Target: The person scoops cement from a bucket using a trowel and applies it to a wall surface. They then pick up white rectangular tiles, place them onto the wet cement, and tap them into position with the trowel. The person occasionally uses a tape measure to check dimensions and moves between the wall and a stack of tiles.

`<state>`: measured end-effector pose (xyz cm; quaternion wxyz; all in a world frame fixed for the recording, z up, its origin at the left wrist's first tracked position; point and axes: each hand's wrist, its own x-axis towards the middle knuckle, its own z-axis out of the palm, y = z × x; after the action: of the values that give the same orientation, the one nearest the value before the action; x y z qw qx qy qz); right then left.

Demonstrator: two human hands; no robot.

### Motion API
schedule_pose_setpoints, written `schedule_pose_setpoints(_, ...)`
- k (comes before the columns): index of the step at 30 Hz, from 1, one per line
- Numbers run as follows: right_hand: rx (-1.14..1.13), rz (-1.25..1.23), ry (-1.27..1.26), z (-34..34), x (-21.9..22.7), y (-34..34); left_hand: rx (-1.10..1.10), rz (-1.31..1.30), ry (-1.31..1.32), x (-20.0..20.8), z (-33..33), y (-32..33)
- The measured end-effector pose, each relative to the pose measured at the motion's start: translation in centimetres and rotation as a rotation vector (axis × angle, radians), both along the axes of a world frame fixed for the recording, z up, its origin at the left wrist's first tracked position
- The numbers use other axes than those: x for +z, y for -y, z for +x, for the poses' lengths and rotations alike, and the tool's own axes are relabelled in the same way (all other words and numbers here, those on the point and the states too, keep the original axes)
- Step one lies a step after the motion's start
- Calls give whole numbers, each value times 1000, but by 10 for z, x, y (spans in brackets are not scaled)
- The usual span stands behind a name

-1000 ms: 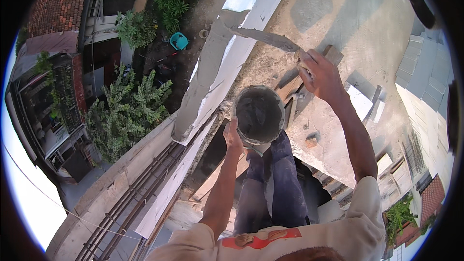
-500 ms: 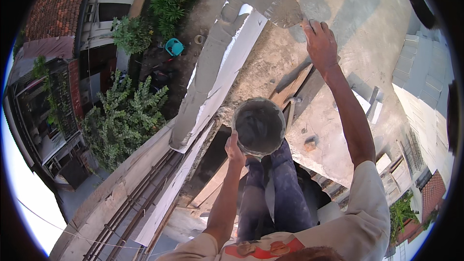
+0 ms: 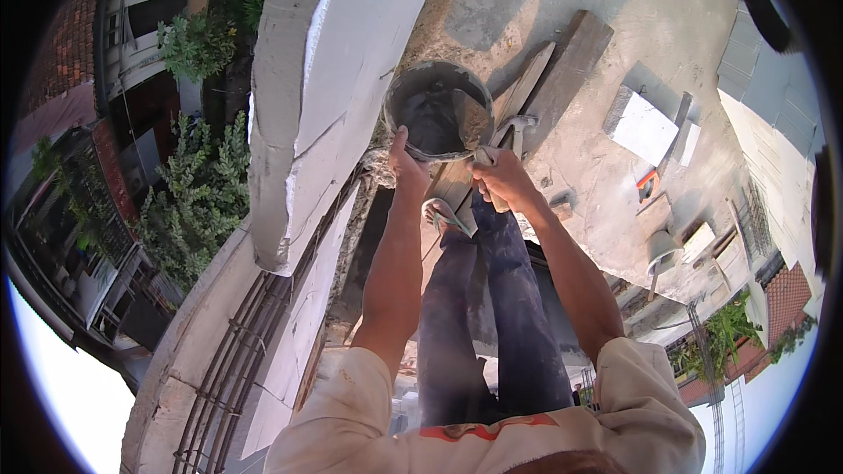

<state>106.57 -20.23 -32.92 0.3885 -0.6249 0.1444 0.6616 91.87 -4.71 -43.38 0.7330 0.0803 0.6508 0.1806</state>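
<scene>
My left hand (image 3: 409, 162) grips the near left rim of a round, dark bucket (image 3: 439, 65). Wet grey mortar (image 3: 426, 127) lies inside it. A trowel (image 3: 499, 202) is in my closed right hand (image 3: 509, 177), its blade dipped into the bucket's right side and partly smeared with mortar. Left of the bucket runs a wall of white blocks (image 3: 360, 44), topped by a thick grey mortar layer (image 3: 283, 44).
Planks (image 3: 571, 61) and what looks like a hammer (image 3: 522, 125) lie right of the bucket. Further right are a white block (image 3: 641, 127) and an orange-handled tool (image 3: 648, 184). Steel bars (image 3: 230, 369) run beside the ledge at lower left; bushes (image 3: 198, 184) stand below, beyond the wall.
My right hand has brought the trowel from the far end of the mortar-covered wall down into the bucket. The bucket and my left hand sit farther forward in view.
</scene>
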Motion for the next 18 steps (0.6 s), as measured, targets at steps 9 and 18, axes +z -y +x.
schedule_pose_setpoints(9,58,-71,125,-18,-82,-16,-344,-169,-192,-110,-54,11)
schedule_pose_setpoints(18,378,-112,211,-236,33,257,-1667,-161,-436,93,-224,108)
